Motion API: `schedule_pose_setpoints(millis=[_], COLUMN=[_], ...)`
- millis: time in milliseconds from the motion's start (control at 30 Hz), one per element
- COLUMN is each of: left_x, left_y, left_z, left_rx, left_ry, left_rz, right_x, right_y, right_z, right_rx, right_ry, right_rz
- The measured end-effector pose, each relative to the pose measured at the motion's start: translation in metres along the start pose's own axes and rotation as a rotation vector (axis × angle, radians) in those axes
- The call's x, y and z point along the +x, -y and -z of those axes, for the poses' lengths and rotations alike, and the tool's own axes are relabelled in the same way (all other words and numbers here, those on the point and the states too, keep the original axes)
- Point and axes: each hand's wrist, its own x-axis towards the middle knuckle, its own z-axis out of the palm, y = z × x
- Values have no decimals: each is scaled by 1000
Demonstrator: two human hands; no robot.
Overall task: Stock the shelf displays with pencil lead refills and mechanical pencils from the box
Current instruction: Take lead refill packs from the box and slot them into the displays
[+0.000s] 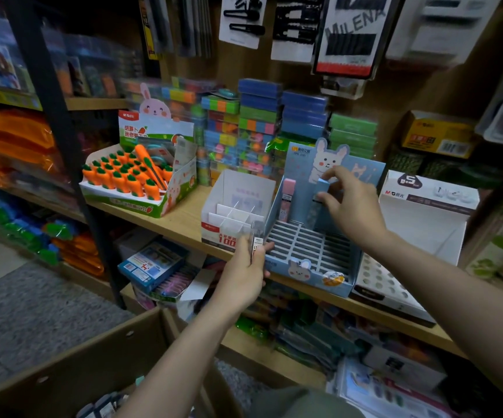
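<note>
Over the blue bunny-printed cardboard display tray [310,260] on the wooden shelf [184,224], the right hand [354,206] pinches a pale blue lead-refill case [322,191] between thumb and fingers, beside a pink case [288,200] standing at the tray's back. At the tray's front-left corner, the left hand [245,273] grips clear lead-refill tubes [257,239].

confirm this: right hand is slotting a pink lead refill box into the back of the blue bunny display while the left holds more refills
Not quite. The head view shows the right hand gripping a blue lead refill box; the pink refill already stands in the blue bunny display. The left hand does hold refills.
</note>
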Motion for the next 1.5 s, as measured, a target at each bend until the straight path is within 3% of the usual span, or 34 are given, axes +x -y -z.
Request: schedule_pose_setpoints(millis=[467, 800, 900, 967, 1067, 1167, 1367, 1500], left_x=[3, -19, -26, -27, -28, -31, -35, -29], left_y=[2, -8, -13, -16, -20, -21, -16, -14], left_z=[5, 27, 35, 40, 48, 58, 63, 59], left_rx=[16, -526, -565, -510, -395, -343, -595, -504], left_ry=[-7, 39, 48, 65, 114, 161, -2, -65], left_rz=[34, 93, 102, 96, 66, 40, 72, 98], right_x=[-4, -27, -30, -31, -34, -35, -40, -32], right_y=[-3, 24, 49, 71, 96, 100, 97, 102], right_z=[-24, -8, -2, 2, 2, 3, 5, 9], right_rx=[-78, 2, 61, 152, 161, 98, 442, 482], right_ry=[-34, 52, 72, 158, 470, 482, 500, 477], right_rz=[-33, -28, 21, 70, 175, 197, -71, -37])
